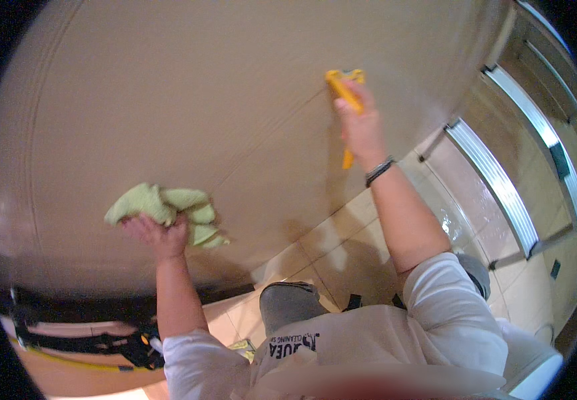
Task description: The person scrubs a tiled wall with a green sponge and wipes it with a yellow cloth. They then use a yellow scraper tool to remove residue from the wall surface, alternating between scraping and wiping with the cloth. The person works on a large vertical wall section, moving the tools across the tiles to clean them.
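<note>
My right hand [361, 122] grips a yellow-handled scraper [346, 90]. The scraper's wide head lies against, or very close to, a large smooth brownish panel [178, 100]. Lower down on the left, my left hand [158, 232] holds a crumpled light green cloth [143, 202] up to the same panel. Faint straight lines run across the panel's surface between the two hands. The scraper's blade edge is too blurred to make out.
A stepladder with ribbed metal treads [493, 185] stands at the right on a tiled floor [338, 255]. Black gear [93, 345] with a yellow cord or hose [68, 361] lies at lower left. A white rounded object [538, 372] is at lower right.
</note>
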`<state>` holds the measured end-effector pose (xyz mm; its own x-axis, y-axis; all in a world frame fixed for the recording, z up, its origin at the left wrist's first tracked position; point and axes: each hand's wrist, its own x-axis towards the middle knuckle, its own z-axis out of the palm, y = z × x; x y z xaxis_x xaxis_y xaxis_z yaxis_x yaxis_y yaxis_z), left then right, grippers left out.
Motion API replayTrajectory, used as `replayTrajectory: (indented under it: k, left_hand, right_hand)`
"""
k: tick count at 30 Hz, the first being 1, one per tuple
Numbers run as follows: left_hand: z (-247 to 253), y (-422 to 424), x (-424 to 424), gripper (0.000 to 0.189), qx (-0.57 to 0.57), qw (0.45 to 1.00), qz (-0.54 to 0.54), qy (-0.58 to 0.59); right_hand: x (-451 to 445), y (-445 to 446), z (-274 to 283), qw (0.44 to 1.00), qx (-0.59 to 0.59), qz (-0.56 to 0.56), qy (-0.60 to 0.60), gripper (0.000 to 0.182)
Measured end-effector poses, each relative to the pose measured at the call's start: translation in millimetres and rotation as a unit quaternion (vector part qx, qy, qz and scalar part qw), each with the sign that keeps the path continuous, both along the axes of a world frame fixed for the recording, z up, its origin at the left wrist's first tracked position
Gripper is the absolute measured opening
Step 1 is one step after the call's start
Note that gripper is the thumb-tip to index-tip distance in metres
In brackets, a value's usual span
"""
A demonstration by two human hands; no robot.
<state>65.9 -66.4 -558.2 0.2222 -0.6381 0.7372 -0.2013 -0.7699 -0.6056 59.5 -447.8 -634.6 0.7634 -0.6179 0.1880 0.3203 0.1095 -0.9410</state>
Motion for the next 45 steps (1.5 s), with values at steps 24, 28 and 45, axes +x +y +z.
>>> replayTrajectory:
  k: [24, 28, 45]
  left_hand:
    - [54, -359, 30, 0.062, 0.049, 0.975, -0.151, 0.157]
    - [22, -421, 51, 0.053, 0.122, 0.965, -0.171, 0.158]
    - [-42, -459, 67, 0.046, 0.222, 0.93, -0.193, 0.219]
  right_hand:
    - [-145, -111, -22, 0.987, -0.109, -0.016, 0.122, 0.036]
    - [-143, -132, -19, 0.985, -0.086, -0.054, 0.136, 0.037]
    - [-151, -151, -8, 0.982, -0.018, -0.162, 0.094, 0.035]
